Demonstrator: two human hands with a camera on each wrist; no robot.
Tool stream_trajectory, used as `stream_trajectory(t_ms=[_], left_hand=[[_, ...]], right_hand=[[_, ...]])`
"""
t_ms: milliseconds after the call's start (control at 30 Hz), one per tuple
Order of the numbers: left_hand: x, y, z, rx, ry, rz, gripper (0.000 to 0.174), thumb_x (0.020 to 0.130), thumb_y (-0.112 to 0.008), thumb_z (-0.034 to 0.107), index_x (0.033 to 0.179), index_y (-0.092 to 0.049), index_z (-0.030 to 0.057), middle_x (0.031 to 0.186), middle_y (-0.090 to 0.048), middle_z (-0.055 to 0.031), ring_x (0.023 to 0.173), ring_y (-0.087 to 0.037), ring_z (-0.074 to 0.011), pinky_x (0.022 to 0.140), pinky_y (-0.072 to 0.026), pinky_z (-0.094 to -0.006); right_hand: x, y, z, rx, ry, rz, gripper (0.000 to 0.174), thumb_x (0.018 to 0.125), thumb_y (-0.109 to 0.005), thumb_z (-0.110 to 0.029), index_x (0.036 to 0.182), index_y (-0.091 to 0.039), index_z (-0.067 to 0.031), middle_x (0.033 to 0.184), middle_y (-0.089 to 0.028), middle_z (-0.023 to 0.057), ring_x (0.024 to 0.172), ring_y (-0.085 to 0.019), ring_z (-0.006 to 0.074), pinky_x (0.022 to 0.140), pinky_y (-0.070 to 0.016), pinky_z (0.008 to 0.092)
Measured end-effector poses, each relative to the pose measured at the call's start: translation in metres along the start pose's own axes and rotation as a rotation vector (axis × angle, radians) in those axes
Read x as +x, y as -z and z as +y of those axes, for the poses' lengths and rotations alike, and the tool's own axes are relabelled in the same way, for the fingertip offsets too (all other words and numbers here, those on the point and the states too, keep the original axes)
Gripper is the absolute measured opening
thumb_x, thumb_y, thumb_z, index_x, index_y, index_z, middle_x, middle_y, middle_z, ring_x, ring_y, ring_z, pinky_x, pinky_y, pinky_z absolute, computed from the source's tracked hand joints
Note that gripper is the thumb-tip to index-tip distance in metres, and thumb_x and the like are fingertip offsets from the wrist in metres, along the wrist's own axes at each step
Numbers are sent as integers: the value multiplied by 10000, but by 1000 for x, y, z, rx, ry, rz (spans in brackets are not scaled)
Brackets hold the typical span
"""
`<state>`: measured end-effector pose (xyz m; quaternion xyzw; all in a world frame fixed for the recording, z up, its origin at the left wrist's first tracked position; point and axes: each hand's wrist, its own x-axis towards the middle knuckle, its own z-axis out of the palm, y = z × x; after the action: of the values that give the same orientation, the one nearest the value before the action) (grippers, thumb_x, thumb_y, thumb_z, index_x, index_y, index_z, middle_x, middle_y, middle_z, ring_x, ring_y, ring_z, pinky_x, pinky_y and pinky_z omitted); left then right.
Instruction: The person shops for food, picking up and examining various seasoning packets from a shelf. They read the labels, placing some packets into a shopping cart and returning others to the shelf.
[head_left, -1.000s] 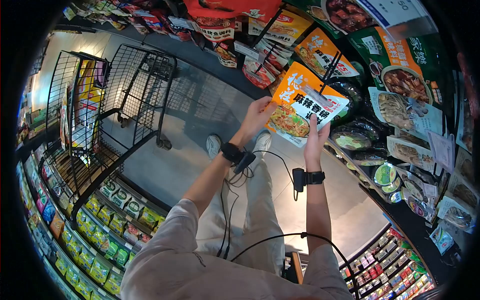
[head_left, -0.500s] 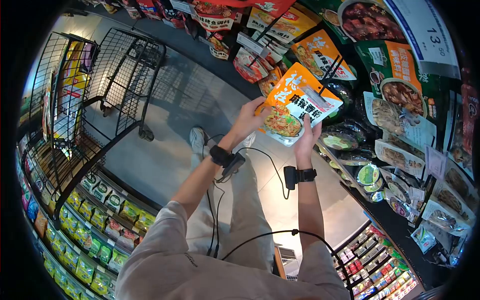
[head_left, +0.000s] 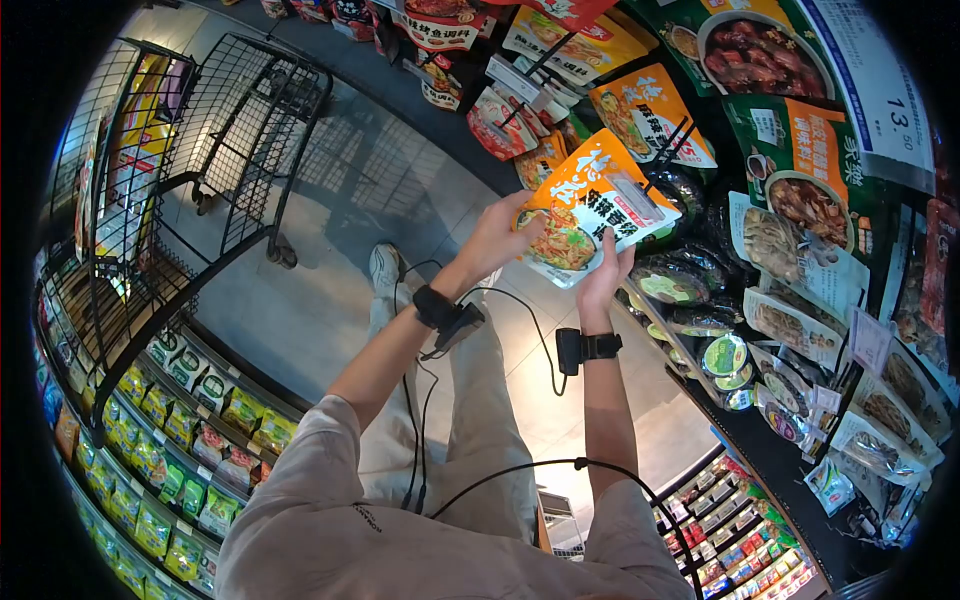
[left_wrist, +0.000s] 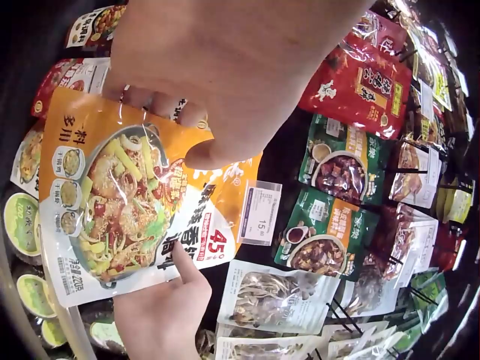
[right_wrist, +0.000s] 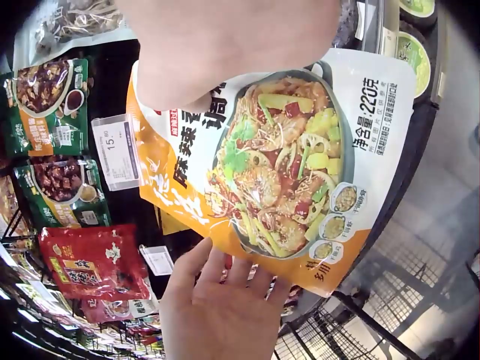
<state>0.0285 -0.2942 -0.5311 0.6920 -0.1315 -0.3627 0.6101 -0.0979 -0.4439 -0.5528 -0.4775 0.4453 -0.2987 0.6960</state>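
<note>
Both hands hold an orange-and-white seasoning pouch printed with a bowl of food, its front turned up toward the head camera. My left hand grips the pouch's left edge; in the left wrist view its thumb lies over the printed front. On the lower right edge is my right hand, its thumb pressed on the front and its other fingers behind. The right wrist view shows the pouch's picture up close, with the left hand at the opposite edge. A similar orange pouch hangs on the rack just beyond.
Hanging packs fill the rack, among them green sauce pouches and bagged dried goods. A price sign juts out at upper right. A black wire cart holding packages stands at left, and snack shelves line the lower left.
The head view has shifted, so the cart and the wearer's feet sit further left. The pouch, still in both hands, has moved slightly left in the picture.
</note>
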Motion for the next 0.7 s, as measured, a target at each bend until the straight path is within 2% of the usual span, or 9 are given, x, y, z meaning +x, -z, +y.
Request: stream_trajectory(t_ms=[133, 233, 333, 433, 700], left_hand=[[2, -1, -1, -21, -17, -8, 448, 913, -643, 228, 1236, -577, -76, 1006, -696, -209, 851, -682, -219, 757, -538, -352], [1, 2, 8, 0, 26, -42, 484, 963, -614, 250, 1305, -527, -82, 1143, -665, -209, 1023, -637, -214, 920, -483, -325], [2, 3, 13, 17, 31, -57, 494, 963, -613, 247, 1314, -518, -88, 1135, -664, -215, 1015, -639, -214, 909, -490, -321], [8, 0, 3, 21, -16, 10, 466, 912, -645, 236, 1237, -566, -87, 1052, -685, -231, 933, -684, -240, 823, -529, -356], [13, 1, 0, -36, 24, -43, 509, 911, -638, 246, 1300, -534, -65, 1065, -673, -227, 975, -673, -271, 863, -515, -359]], right_hand=[[0, -1, -6, -6, -11, -10, 402, 967, -611, -86, 1343, -487, -13, 1310, -565, 79, 1169, -533, 184, 1006, -407, 351], [-2, -6, -10, -3, -3, -10, 396, 971, -606, -96, 1337, -485, -8, 1302, -567, 81, 1165, -530, 178, 1011, -402, 346], [-1, -7, -11, -12, 2, -16, 391, 974, -603, -107, 1333, -484, -3, 1291, -571, 84, 1154, -532, 172, 1014, -398, 341], [2, -3, -10, -5, -19, -23, 409, 972, -612, -101, 1351, -481, -24, 1306, -563, 78, 1177, -530, 187, 1014, -407, 357], [9, -7, -4, -14, 3, -8, 397, 981, -605, -118, 1346, -482, -22, 1292, -571, 81, 1153, -544, 186, 994, -424, 348]])
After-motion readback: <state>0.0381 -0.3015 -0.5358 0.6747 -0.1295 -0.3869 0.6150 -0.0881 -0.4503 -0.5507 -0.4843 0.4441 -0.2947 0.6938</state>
